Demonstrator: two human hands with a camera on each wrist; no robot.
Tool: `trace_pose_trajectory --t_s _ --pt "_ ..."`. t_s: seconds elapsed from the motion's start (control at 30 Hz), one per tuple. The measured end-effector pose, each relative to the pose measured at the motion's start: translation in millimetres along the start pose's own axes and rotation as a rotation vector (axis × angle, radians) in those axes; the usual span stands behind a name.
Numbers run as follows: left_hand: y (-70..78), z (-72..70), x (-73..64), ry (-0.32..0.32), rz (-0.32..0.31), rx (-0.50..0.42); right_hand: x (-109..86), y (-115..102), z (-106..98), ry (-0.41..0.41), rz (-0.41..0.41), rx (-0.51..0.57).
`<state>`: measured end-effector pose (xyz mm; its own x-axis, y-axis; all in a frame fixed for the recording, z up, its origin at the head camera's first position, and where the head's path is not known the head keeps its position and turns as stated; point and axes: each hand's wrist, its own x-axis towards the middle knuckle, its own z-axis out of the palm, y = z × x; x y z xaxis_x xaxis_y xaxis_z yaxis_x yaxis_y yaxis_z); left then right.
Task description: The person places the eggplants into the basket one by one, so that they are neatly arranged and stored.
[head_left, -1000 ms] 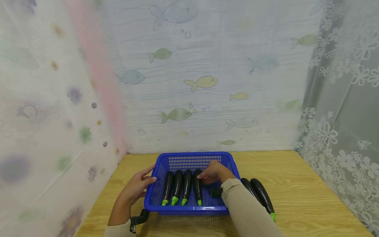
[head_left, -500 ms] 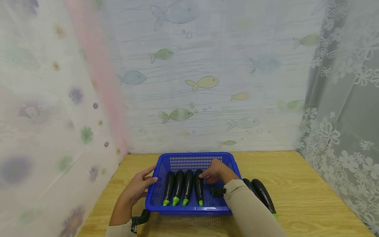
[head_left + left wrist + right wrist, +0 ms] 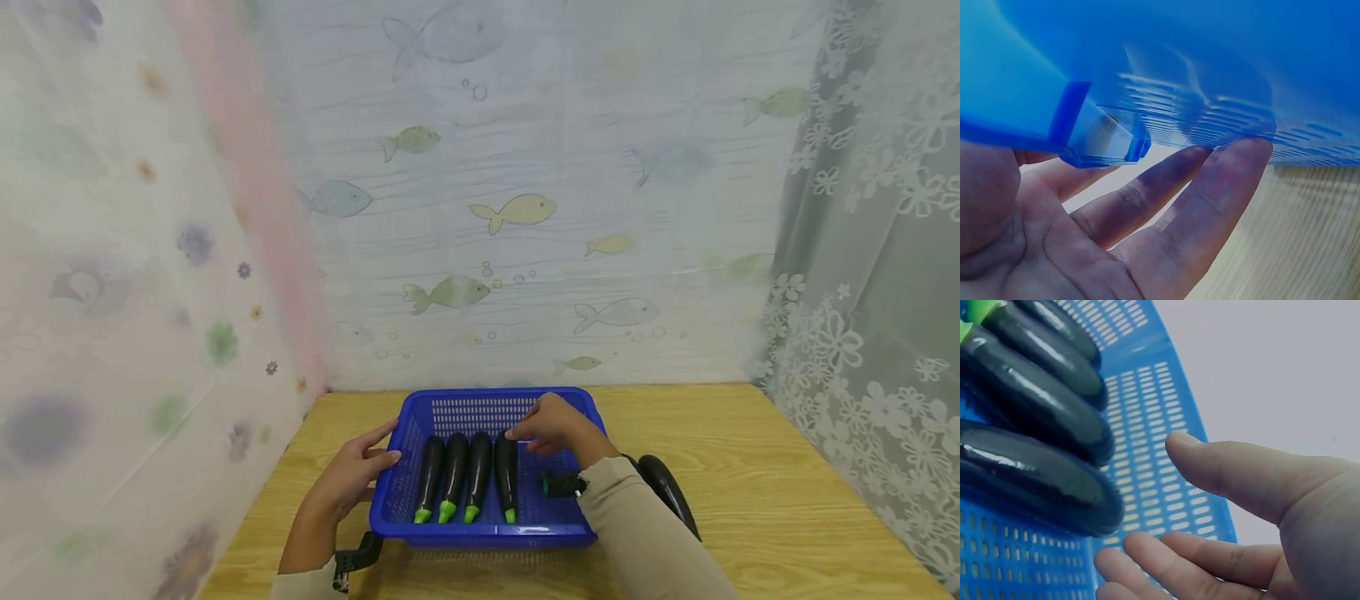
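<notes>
A blue plastic basket (image 3: 540, 531) with slotted walls stands on the table. My left hand (image 3: 347, 475) holds its left rim, thumb over the top; in the left wrist view the fingers (image 3: 1210, 206) lie against the outer wall. Inside, three eggplants (image 3: 454, 475) with green stem ends lie side by side, and a fourth-row neighbour, the rightmost eggplant (image 3: 507, 479), lies a little apart. Beside that one's far end is my right hand (image 3: 555, 427). The right wrist view shows its thumb and fingers spread, with a gap to the nearest eggplant (image 3: 1041, 478).
More eggplants lie on the wooden table (image 3: 780, 492) right of the basket; one eggplant (image 3: 670, 492) shows well, another is mostly hidden by the right sleeve (image 3: 652, 533). A fish-print curtain (image 3: 525, 275) hangs behind the table, with more curtains at both sides.
My right hand has let go of the rightmost eggplant and risen slightly away to the right. That eggplant stays in the basket. The left hand keeps its place on the rim.
</notes>
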<state>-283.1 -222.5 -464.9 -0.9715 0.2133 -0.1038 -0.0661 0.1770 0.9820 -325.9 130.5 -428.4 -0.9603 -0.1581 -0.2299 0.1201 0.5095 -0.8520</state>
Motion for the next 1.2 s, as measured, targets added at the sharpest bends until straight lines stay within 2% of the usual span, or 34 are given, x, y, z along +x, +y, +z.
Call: trace_pose_trajectory --t_s 0.33,0.87,1.03,1.2 --pt "-1.0 0.7 1.1 -0.001 -0.004 0.001 -19.9 -12 -11 0.017 -0.05 -0.043" --pt "0.8 -0.9 0.3 -0.005 -0.005 -0.012 -47.4 -18 -41 0.026 -0.182 0.039" --pt "1.2 -0.1 0.3 -0.006 -0.006 -0.017 -56.4 -15 -55 0.044 -0.214 0.047" --pt "1.6 -0.5 -0.7 -0.015 -0.003 -0.006 -65.8 -6 -69 0.058 -0.206 0.012"
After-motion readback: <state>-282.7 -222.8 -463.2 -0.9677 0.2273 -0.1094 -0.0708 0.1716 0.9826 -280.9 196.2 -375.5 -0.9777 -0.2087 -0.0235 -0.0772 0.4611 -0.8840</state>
